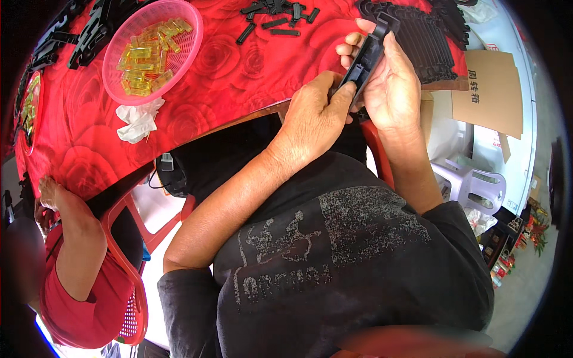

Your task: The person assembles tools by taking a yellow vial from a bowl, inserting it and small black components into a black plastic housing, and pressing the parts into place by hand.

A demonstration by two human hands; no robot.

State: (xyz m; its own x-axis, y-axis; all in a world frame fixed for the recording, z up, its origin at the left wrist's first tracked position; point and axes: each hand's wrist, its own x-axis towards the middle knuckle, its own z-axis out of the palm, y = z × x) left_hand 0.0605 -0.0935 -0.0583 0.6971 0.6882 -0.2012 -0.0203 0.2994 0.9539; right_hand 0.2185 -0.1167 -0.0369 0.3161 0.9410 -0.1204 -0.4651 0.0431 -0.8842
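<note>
A long black plastic part (366, 58) with a channel along its face and a hooked upper end is held at a slant over the table's near edge. My left hand (316, 113) grips its lower end, the thumb pressed on the channelled face. Around the upper stretch of the same part, my right hand (392, 83) is closed, with fingers behind it and thumb along its right side. What the fingers touch behind the part is hidden. Just right of the hands lies a dense stack of black ribbed plastic pieces (422, 45).
A pink basket (108, 74) of yellow translucent pieces (140, 56) and crumpled white tissue (137, 121) lie on the red tablecloth (221, 59). Small black parts (276, 24) are scattered at the back. A co-worker (83, 262) sits at left. A cardboard sheet (489, 92) and lilac stool (471, 185) stand right.
</note>
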